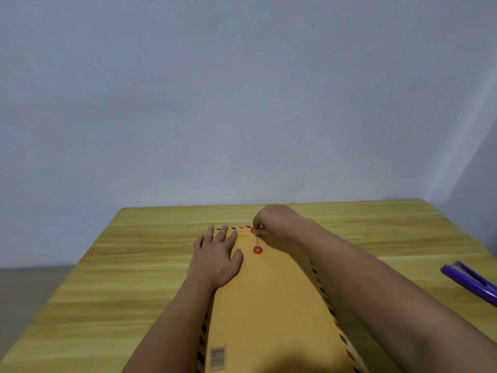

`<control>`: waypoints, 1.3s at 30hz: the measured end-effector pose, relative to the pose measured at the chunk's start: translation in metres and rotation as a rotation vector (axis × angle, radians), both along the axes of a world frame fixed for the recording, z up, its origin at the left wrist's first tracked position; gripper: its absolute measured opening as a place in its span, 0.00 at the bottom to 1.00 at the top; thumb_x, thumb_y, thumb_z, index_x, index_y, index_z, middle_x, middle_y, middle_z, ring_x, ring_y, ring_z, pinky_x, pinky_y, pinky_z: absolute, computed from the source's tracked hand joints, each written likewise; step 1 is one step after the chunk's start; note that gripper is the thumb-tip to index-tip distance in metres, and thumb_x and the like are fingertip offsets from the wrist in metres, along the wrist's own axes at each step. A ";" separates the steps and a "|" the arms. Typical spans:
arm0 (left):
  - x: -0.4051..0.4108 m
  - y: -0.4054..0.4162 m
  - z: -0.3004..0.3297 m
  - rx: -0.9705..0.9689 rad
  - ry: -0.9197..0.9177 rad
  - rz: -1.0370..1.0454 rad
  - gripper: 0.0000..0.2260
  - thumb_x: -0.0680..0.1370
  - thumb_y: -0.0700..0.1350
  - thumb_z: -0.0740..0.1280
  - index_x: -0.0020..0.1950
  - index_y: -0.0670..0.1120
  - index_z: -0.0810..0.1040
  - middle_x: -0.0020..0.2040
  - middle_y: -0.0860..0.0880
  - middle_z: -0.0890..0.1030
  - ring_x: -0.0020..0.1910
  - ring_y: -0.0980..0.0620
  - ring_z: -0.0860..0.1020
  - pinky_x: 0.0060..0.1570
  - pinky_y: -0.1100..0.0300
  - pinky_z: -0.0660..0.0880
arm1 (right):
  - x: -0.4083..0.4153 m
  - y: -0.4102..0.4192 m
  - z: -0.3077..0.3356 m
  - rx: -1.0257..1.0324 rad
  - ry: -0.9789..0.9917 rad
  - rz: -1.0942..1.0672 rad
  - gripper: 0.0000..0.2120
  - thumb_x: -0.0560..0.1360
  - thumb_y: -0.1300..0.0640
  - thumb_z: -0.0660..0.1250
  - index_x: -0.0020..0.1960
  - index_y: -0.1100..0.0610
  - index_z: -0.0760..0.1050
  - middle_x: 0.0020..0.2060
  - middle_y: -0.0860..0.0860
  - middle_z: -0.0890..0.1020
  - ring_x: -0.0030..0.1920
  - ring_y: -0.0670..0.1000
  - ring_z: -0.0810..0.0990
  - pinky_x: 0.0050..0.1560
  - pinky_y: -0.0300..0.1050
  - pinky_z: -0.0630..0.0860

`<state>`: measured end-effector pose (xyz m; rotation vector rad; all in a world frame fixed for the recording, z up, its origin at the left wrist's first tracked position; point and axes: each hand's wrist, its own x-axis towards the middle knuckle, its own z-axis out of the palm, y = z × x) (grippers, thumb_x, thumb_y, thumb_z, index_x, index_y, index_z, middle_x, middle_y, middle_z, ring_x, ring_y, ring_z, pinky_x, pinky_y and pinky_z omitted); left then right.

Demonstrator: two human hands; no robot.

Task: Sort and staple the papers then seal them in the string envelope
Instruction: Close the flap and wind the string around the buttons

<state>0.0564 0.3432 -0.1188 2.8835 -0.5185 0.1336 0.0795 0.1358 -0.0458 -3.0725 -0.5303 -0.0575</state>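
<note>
- Left hand [216,255] lies flat with fingers spread, pressing on the long tan paper string envelope [266,297] with a red-and-blue striped border.
- Right hand [271,220] pinches the thin dark string [257,241] at the upper red round button [252,230].
- Envelope lies lengthwise on the yellowish wooden table [134,265], flap folded shut; its contents are hidden.
- Purple plastic stapler [470,282] sits well apart at right.
- Lower red button [257,250] is bare.

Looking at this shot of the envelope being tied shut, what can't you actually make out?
All in the head view:
- Papers: none show; whether they sit inside the envelope cannot be told.
- String: its end is hidden by the right hand; turns wound too fine to count.
- Stapler: cut off by the right edge.
- Barcode: blurred, unreadable.
</note>
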 end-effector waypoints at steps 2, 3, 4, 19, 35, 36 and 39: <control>0.000 0.000 0.000 0.000 -0.003 -0.001 0.30 0.78 0.62 0.48 0.80 0.58 0.59 0.82 0.52 0.56 0.82 0.45 0.48 0.78 0.45 0.48 | 0.005 -0.008 0.003 0.013 -0.004 -0.034 0.10 0.81 0.48 0.68 0.55 0.52 0.85 0.49 0.49 0.86 0.51 0.53 0.83 0.47 0.48 0.79; 0.000 0.001 -0.001 -0.003 -0.004 -0.002 0.30 0.78 0.62 0.49 0.80 0.58 0.59 0.82 0.52 0.56 0.82 0.45 0.47 0.78 0.45 0.48 | 0.007 -0.010 0.003 0.016 -0.011 -0.047 0.10 0.81 0.49 0.67 0.55 0.52 0.85 0.50 0.49 0.86 0.52 0.53 0.82 0.47 0.47 0.78; 0.000 0.001 0.000 -0.006 -0.006 -0.003 0.30 0.78 0.62 0.49 0.80 0.58 0.59 0.82 0.53 0.56 0.82 0.45 0.47 0.78 0.45 0.48 | 0.009 -0.013 0.002 0.026 -0.023 -0.063 0.10 0.81 0.51 0.67 0.55 0.52 0.85 0.50 0.49 0.86 0.52 0.53 0.82 0.47 0.47 0.77; 0.000 0.002 -0.002 -0.014 -0.004 -0.012 0.30 0.78 0.62 0.49 0.80 0.58 0.59 0.82 0.53 0.56 0.82 0.45 0.47 0.78 0.44 0.47 | 0.022 -0.005 -0.018 0.068 -0.035 -0.224 0.06 0.80 0.53 0.69 0.50 0.52 0.83 0.45 0.49 0.84 0.48 0.52 0.82 0.49 0.50 0.82; 0.000 0.002 -0.001 -0.011 0.001 -0.013 0.29 0.78 0.62 0.49 0.80 0.58 0.60 0.82 0.52 0.57 0.82 0.45 0.48 0.78 0.43 0.48 | 0.022 0.030 -0.019 -0.010 -0.063 -0.200 0.07 0.82 0.57 0.65 0.56 0.56 0.81 0.51 0.54 0.84 0.50 0.57 0.82 0.46 0.49 0.75; -0.001 0.001 -0.001 -0.008 0.001 -0.012 0.29 0.78 0.61 0.49 0.80 0.58 0.60 0.82 0.52 0.56 0.82 0.45 0.48 0.78 0.44 0.48 | 0.020 0.033 -0.018 -0.014 -0.064 -0.212 0.07 0.82 0.58 0.65 0.56 0.56 0.80 0.51 0.54 0.84 0.49 0.56 0.81 0.45 0.48 0.73; -0.001 0.001 -0.001 -0.009 0.002 -0.009 0.29 0.78 0.61 0.49 0.80 0.58 0.60 0.82 0.52 0.56 0.82 0.45 0.47 0.78 0.44 0.48 | 0.011 0.043 -0.018 -0.018 -0.079 -0.245 0.05 0.80 0.59 0.67 0.56 0.56 0.79 0.51 0.54 0.83 0.46 0.56 0.77 0.44 0.48 0.72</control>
